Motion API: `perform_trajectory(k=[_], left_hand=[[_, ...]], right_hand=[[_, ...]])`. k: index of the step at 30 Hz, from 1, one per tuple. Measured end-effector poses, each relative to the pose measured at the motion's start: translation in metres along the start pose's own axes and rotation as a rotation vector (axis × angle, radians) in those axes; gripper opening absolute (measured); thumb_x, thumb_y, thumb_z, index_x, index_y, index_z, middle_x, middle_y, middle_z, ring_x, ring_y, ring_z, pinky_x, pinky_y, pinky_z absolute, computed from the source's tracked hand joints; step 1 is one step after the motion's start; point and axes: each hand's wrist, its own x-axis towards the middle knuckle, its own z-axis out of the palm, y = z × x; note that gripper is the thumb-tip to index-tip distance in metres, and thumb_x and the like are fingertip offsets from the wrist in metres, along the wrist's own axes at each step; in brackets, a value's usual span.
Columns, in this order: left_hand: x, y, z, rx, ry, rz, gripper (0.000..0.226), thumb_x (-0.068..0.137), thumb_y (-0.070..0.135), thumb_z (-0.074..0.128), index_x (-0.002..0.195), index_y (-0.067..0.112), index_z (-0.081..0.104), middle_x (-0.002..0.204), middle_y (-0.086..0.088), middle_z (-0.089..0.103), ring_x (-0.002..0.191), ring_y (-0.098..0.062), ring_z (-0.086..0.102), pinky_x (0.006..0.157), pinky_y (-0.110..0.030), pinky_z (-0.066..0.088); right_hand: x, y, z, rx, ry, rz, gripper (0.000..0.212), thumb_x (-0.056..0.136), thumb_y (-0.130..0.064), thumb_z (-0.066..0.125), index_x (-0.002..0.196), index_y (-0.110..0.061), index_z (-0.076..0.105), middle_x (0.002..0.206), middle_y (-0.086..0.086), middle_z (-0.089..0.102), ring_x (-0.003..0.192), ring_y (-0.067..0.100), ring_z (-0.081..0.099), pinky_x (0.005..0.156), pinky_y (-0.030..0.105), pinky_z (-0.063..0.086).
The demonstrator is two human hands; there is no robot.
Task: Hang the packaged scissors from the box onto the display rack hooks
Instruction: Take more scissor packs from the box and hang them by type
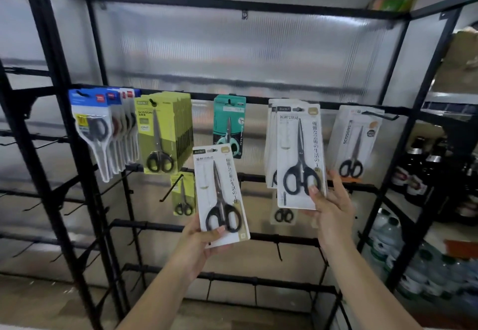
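Observation:
My left hand (199,241) grips the bottom of a white pack of black-handled scissors (219,192), held upright in front of the rack's middle. My right hand (328,205) pinches the lower edge of a matching white scissors pack (298,156), whose top hole is at a hook (297,109) on the upper black bar, in front of other packs of the same kind. The box is out of view.
On the same bar hang blue-carded scissors (90,127), olive-green packs (160,133), a teal pack (229,122) and another white pack (354,140). Lower bars carry bare hooks (168,192) and two more packs. Bottles (419,171) fill shelves at the right.

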Motion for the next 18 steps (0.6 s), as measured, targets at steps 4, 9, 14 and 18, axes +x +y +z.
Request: perform_trajectory(k=[4, 9, 14, 18], left_hand=[[-0.002, 0.002, -0.001, 0.002, 0.004, 0.004, 0.054, 0.077, -0.011, 0.06, 0.124, 0.016, 0.057, 0.113, -0.011, 0.069, 0.099, -0.031, 0.067, 0.084, -0.05, 0.055], [-0.004, 0.004, -0.003, -0.009, -0.01, 0.008, 0.062, 0.066, -0.003, 0.066, 0.124, 0.018, 0.057, 0.112, -0.01, 0.069, 0.102, -0.033, 0.066, 0.082, -0.049, 0.056], [-0.001, 0.007, -0.004, -0.014, -0.027, 0.016, 0.059, 0.064, -0.001, 0.067, 0.118, 0.018, 0.06, 0.105, -0.007, 0.072, 0.094, -0.029, 0.069, 0.074, -0.045, 0.059], [0.002, 0.01, -0.002, -0.012, -0.034, 0.034, 0.06, 0.064, 0.0, 0.067, 0.12, 0.017, 0.059, 0.105, -0.008, 0.072, 0.093, -0.029, 0.069, 0.068, -0.042, 0.059]], right_hand=[[-0.005, 0.0, 0.004, 0.006, -0.017, -0.066, 0.045, 0.085, -0.001, 0.06, 0.115, -0.035, 0.057, 0.092, -0.016, 0.072, 0.08, 0.004, 0.069, 0.05, 0.02, 0.053], [-0.009, -0.006, 0.007, -0.026, 0.034, -0.116, 0.045, 0.085, -0.007, 0.063, 0.127, -0.023, 0.056, 0.099, -0.012, 0.072, 0.076, 0.002, 0.066, 0.051, 0.013, 0.05], [-0.009, -0.015, 0.008, -0.1, 0.093, -0.164, 0.046, 0.082, -0.019, 0.068, 0.125, -0.029, 0.055, 0.123, -0.005, 0.062, 0.116, 0.017, 0.058, 0.078, 0.025, 0.048], [-0.007, -0.018, 0.004, -0.16, 0.082, -0.149, 0.046, 0.082, -0.022, 0.069, 0.127, -0.023, 0.055, 0.128, -0.003, 0.059, 0.12, 0.021, 0.055, 0.09, 0.043, 0.044]])
